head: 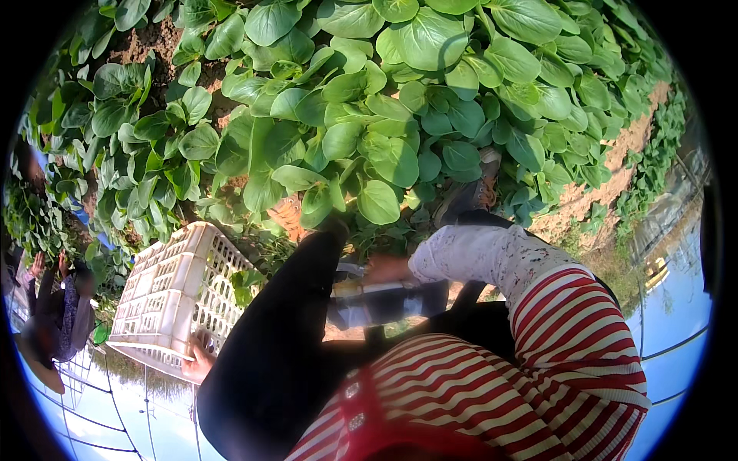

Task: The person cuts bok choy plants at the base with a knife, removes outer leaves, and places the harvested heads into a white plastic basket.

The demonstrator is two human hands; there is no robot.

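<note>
On the left, my left hand (199, 361) grips the lower edge of a white plastic crate (173, 282). The crate is tilted, with slotted walls, and a few green leaves (245, 286) show against its side. My right hand (389, 268) is blurred and low between my knees, below a white patterned sleeve cover. It is close to the top of a small low stool (389, 304). A pale, narrow object (350, 268) lies by its fingers; I cannot tell whether the hand holds it. Leafy green vegetable plants (369, 144) grow densely before me.
My shoes, one orange-brown (287, 218), stand among the plants. Bare soil (599, 196) runs along the bed's right side. At the far left, another person (60, 317) in a brimmed hat has both hands near the plants, with blue objects (79, 214) close by.
</note>
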